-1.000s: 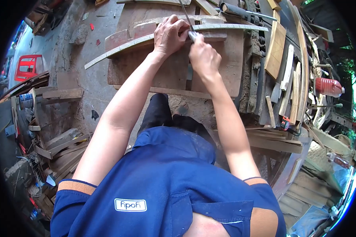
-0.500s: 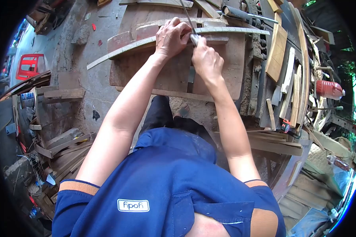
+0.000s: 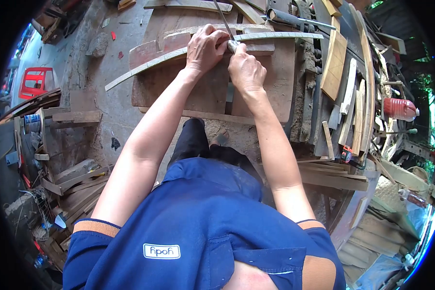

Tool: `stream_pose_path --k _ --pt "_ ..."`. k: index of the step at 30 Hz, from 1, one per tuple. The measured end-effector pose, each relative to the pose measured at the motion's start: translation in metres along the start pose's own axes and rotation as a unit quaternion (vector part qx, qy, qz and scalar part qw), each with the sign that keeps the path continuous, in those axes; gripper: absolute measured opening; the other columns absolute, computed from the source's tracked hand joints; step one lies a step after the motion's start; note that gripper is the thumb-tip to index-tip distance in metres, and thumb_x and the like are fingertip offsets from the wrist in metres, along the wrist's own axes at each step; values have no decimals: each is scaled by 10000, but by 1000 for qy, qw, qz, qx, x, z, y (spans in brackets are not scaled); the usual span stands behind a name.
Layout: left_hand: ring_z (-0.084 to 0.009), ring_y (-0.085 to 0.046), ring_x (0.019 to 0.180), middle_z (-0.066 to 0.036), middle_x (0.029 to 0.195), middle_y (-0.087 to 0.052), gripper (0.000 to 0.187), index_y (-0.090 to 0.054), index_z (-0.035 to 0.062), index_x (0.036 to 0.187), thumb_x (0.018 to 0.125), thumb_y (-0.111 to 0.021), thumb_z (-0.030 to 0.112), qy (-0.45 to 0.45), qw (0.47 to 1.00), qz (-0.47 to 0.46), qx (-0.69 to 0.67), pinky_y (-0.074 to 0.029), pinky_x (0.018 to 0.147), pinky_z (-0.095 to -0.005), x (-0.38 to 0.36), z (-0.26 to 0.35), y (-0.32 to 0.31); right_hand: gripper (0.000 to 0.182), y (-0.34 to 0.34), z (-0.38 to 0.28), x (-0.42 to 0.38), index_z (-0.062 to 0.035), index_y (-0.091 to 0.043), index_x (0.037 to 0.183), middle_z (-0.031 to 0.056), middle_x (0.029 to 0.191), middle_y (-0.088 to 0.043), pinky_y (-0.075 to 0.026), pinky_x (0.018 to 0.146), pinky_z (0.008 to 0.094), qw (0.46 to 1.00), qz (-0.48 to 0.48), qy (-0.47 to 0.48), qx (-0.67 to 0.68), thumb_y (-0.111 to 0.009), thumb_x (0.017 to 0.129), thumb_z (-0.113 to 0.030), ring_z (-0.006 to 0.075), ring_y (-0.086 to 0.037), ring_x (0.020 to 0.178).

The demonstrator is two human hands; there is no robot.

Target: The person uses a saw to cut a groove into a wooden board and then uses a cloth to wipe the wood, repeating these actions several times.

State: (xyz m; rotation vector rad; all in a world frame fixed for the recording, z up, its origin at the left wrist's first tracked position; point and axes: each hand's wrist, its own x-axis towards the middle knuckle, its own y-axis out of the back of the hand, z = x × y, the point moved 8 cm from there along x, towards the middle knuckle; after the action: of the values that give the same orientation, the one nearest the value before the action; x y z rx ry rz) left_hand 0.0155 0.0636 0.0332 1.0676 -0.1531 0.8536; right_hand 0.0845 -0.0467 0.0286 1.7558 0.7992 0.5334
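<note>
A long, narrow, curved wooden strip (image 3: 152, 64) with crosswise lines along it lies over wooden blocks (image 3: 177, 42) on a low wooden bench (image 3: 169, 89). My left hand (image 3: 205, 49) is closed on the strip near its middle, fingers bent over it. Just to the right, my right hand (image 3: 247, 70) is wrapped round the pale handle of a handsaw (image 3: 224, 20). Its thin blade points away from me and crosses the strip, seen nearly edge-on, so its teeth cannot be made out. My fingers hide part of the strip and the handle.
Boards and offcuts (image 3: 334, 65) lie on the metal machine frame to the right, near a red plastic bottle (image 3: 400, 109) and a tape measure (image 3: 346, 154). Scrap wood (image 3: 84, 193) is heaped at lower left. A red plastic object (image 3: 36, 83) stands on the floor farther left.
Both hands and the saw have shifted slightly left in view, the right hand a little more. The strip's left end sits slightly lower. Both grips look the same.
</note>
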Motion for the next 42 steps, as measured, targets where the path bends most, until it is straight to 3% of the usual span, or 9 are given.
stream_pose_path --k 14,19,25,30,32,36,38,40,42 --pt "-289 -649 978 -77 987 -659 200 -754 121 1010 822 -739 189 -18 1000 17 -7 -529 867 -396 1 2 4 211 19 11 -34 -33 -555 1055 253 846 -724 -579 709 538 999 -16 34 -13 -431 972 -182 415 -731 793" --pt "-282 -640 997 -64 993 -659 190 -747 126 1015 832 -726 175 -7 1000 8 -9 -524 867 -394 1 2 2 214 6 -1 7 -27 -558 1061 247 823 -722 -585 696 526 999 17 43 -18 -447 967 -185 412 -731 782" --pt "-274 -637 1008 -54 1000 -658 188 -746 130 1015 837 -734 189 -15 1000 8 -8 -521 881 -386 4 0 1 214 22 16 -48 -24 -565 1076 254 829 -720 -580 704 537 999 -37 21 -8 -470 970 -184 423 -728 792" --pt "-275 -638 1020 -52 1025 -669 202 -746 130 1032 842 -730 197 -3 1000 -3 -13 -519 893 -384 2 -2 -1 203 8 5 -4 -30 -563 1032 251 841 -722 -583 693 524 1000 1 25 -8 -457 978 -195 410 -731 800" --pt "-273 -639 1021 -49 1024 -671 200 -747 131 1030 843 -730 199 -6 1000 -9 -8 -519 894 -384 2 0 -1 271 2 9 -4 -42 -535 1121 298 869 -697 -546 771 584 999 -29 -5 20 -463 991 -269 479 -692 851" --pt "-267 -640 1025 -44 1022 -674 194 -751 134 1022 843 -732 207 0 1000 -8 -12 -519 900 -382 3 -2 -1 280 15 32 -63 -60 -540 1174 311 854 -689 -547 749 587 996 -66 -22 50 -457 991 -255 492 -686 851" --pt "-266 -642 1032 -45 1035 -678 195 -753 140 1026 848 -728 214 -10 1000 -16 -12 -518 909 -381 0 -3 0 291 13 27 -60 -63 -542 1195 314 859 -689 -550 758 588 996 -67 -26 44 -457 990 -251 492 -686 856" --pt "-265 -645 1040 -46 1050 -683 198 -754 144 1035 855 -723 220 10 1000 -24 -4 -520 911 -383 3 -4 -4 211 8 14 -24 -33 -546 1076 260 792 -710 -576 700 555 1000 -1 28 13 -460 972 -196 419 -726 775" --pt "-266 -646 1047 -47 1056 -685 205 -755 145 1042 857 -725 230 10 1000 -22 0 -523 907 -388 4 -4 -2 201 2 7 -5 -32 -543 1059 260 794 -710 -579 695 550 1000 13 23 8 -463 969 -193 420 -726 774"
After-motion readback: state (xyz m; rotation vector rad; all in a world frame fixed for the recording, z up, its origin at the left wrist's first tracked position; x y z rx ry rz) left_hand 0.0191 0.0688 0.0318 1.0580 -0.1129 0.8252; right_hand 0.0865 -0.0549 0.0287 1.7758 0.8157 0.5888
